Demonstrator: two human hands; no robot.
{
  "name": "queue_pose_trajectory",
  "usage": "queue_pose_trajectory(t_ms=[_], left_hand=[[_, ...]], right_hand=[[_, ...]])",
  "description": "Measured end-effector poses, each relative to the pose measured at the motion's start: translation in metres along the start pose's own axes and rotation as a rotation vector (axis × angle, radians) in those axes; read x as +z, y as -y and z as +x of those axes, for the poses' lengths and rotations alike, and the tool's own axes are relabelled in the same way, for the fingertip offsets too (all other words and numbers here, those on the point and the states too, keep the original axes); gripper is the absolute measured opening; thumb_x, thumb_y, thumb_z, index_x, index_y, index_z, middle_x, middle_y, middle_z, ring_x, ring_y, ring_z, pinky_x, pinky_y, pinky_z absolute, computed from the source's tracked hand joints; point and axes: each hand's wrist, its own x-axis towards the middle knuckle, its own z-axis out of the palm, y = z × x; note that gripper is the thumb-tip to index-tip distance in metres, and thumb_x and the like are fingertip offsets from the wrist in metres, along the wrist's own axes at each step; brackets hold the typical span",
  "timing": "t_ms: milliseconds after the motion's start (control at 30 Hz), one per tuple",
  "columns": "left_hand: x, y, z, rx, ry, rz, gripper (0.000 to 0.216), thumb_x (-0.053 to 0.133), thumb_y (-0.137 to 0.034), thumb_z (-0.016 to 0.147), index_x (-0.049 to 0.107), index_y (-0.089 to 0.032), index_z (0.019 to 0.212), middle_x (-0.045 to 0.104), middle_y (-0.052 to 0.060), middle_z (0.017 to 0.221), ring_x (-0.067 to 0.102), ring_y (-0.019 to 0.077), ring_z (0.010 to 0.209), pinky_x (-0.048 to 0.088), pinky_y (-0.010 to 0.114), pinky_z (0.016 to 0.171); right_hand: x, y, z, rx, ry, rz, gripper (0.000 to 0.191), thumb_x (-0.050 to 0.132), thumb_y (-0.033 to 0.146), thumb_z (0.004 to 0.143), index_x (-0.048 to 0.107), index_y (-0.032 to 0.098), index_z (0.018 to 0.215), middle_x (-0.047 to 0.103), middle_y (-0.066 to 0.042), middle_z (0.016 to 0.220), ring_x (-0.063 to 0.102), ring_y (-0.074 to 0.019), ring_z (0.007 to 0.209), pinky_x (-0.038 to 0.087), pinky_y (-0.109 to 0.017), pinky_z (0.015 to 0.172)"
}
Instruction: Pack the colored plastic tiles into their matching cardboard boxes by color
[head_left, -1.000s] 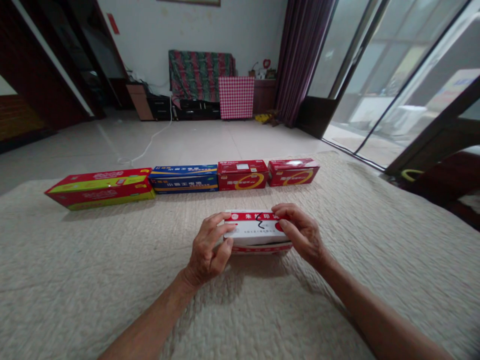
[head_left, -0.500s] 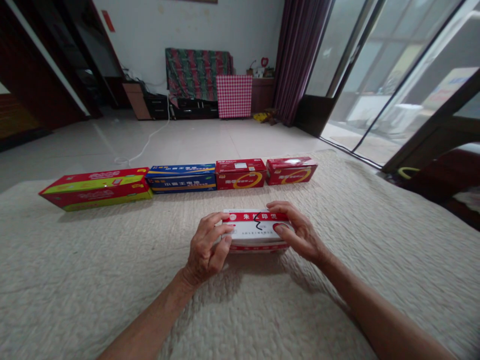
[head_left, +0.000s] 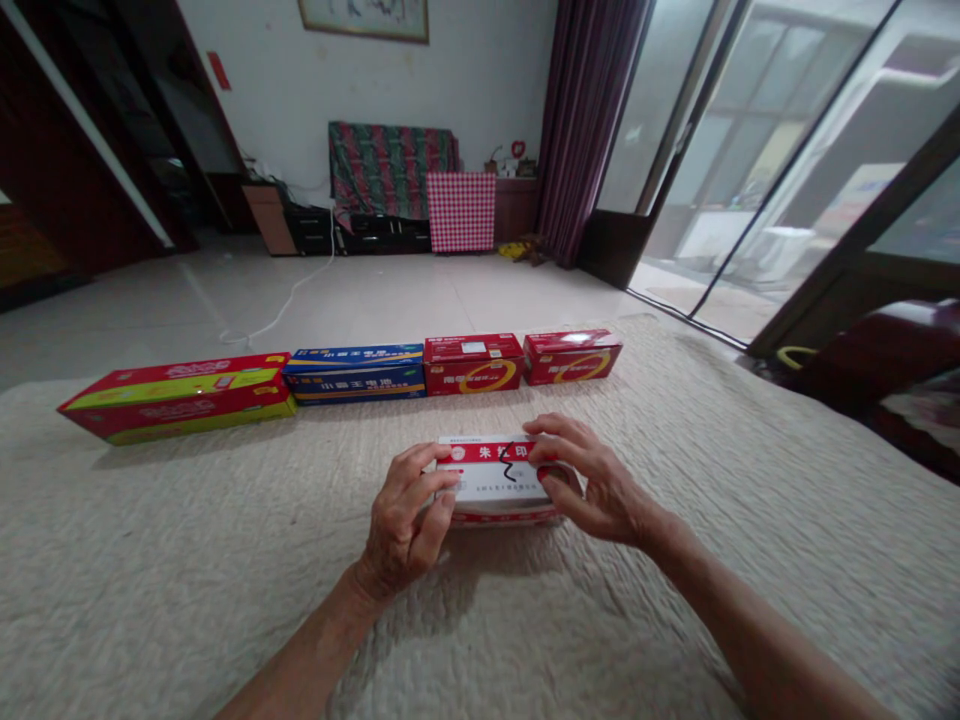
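A white and red cardboard box (head_left: 491,485) with a black squiggle on its top lies on the cream quilted cover in front of me. My left hand (head_left: 409,515) grips its left end, fingers on the top edge and thumb at the near corner. Over the right end curls my right hand (head_left: 589,475), its fingers resting on the top and covering part of the red lettering. Behind the box runs a row: a red and yellow-green box (head_left: 187,400), a blue battery box (head_left: 356,375) and two red boxes, one (head_left: 474,365) left of the other (head_left: 574,357).
The quilted cover (head_left: 225,560) spreads under everything. Beyond it, a white cable (head_left: 289,300) trails over the tiled floor. A low cabinet (head_left: 386,235) stands at the far wall, and a glass door (head_left: 750,200) is at the right. Dark red furniture (head_left: 877,360) sits at the right edge.
The view has tilted up slightly, so the scene sits lower. My right hand's fingers have moved left across the box top, covering more lettering. My left hand keeps its hold.
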Motion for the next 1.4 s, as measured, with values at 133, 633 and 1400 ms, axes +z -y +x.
queue_pose_trajectory(t_ms=[133, 633, 1400], left_hand=[[0.002, 0.003, -0.004, 0.010, -0.001, 0.014, 0.025, 0.052, -0.009, 0.087, 0.064, -0.020, 0.106, 0.065, 0.011, 0.123, 0.058, 0.0249, 0.119, 0.051, 0.044, 0.100], [0.003, 0.012, -0.016, -0.162, -0.041, 0.037, 0.043, 0.050, -0.022, 0.092, 0.053, -0.022, 0.135, 0.059, 0.012, 0.138, 0.057, 0.0271, 0.125, 0.057, 0.037, 0.086], [0.006, 0.016, -0.019, -0.121, -0.006, 0.126, 0.030, 0.051, -0.025, 0.093, 0.059, -0.021, 0.122, 0.066, 0.011, 0.127, 0.065, 0.0228, 0.114, 0.060, 0.028, 0.077]], right_hand=[[-0.005, 0.017, 0.003, 0.037, 0.151, -0.168, 0.024, 0.069, 0.029, 0.080, 0.058, 0.024, 0.100, 0.057, -0.015, 0.137, 0.051, -0.0329, 0.128, 0.031, -0.062, 0.108], [0.004, 0.023, 0.050, -0.020, 0.385, -0.083, 0.032, 0.076, 0.022, 0.067, 0.058, 0.019, 0.093, 0.062, -0.009, 0.111, 0.059, -0.0200, 0.093, 0.049, -0.034, 0.082], [-0.149, -0.188, -0.022, 0.732, 0.104, -0.855, 0.076, 0.059, 0.024, 0.070, 0.043, 0.025, 0.144, 0.042, -0.014, 0.153, 0.033, -0.0395, 0.138, 0.037, -0.062, 0.098]])
